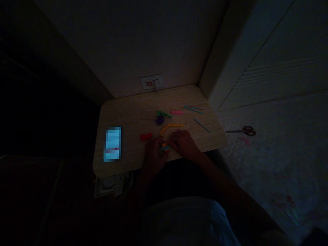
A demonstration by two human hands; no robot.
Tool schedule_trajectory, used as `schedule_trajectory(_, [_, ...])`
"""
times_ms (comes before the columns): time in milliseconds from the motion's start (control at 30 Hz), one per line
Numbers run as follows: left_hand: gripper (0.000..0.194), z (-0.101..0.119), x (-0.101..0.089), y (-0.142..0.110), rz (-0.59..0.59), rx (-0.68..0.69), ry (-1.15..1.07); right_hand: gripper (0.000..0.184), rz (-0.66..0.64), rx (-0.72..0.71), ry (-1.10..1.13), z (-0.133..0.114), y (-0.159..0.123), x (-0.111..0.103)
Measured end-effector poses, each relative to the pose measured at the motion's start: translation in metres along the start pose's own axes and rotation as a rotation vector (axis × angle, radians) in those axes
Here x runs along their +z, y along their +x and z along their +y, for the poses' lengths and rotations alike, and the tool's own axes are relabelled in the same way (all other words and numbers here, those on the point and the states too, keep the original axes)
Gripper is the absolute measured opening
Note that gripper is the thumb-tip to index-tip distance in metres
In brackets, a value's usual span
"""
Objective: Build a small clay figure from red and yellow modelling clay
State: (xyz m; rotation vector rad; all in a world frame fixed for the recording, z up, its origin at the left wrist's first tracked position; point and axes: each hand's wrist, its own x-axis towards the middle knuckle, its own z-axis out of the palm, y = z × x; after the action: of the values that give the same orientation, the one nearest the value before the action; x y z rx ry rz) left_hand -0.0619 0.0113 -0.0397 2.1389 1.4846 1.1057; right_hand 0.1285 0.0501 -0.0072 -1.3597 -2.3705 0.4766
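Orange and blue marked the small piece (165, 147) between my hands, near the front edge of a pale wood-grain table (133, 116) in a dim room. My left hand (154, 155) held it, fingers curled nearly closed around it; my right hand (182, 141) met it from the other side, fingers bent, though in the gloom I could not tell whether they gripped. Just beyond lay a curved, lumpy orange strand (171, 126), then a red piece (146, 136) to its left. Three thin blue sticks (202, 126) lay to the right, a glowing, blurred screen (112, 143) far left.
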Motion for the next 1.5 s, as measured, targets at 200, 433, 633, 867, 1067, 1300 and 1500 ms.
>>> schedule_trajectory(200, [0.057, 0.001, -0.001, 0.001, -0.022, 0.037, 0.022, 0.025, 0.011, 0.001, 0.019, 0.000, -0.004, 0.002])
schedule_trajectory(433, [0.053, 0.003, -0.001, 0.001, -0.030, 0.024, 0.041, 0.026, 0.006, -0.027, -0.012, 0.001, -0.005, 0.002])
schedule_trajectory(633, [0.048, 0.005, -0.003, 0.003, -0.027, 0.079, 0.045, 0.026, 0.043, -0.065, -0.067, 0.000, -0.006, 0.002])
schedule_trajectory(867, [0.055, 0.004, -0.002, 0.001, -0.023, 0.031, 0.014, 0.026, 0.164, -0.014, 0.106, 0.013, -0.002, 0.008])
schedule_trajectory(1067, [0.065, 0.004, -0.001, -0.001, -0.016, -0.016, 0.007, 0.020, 0.102, -0.013, 0.062, 0.015, 0.012, 0.009])
schedule_trajectory(1300, [0.066, 0.003, 0.001, -0.001, -0.026, 0.004, 0.036, 0.021, 0.094, -0.011, 0.069, 0.013, 0.013, 0.007])
schedule_trajectory(1500, [0.063, 0.004, 0.000, 0.001, -0.042, 0.018, 0.019, 0.023, 0.062, -0.057, 0.112, 0.008, 0.007, 0.002])
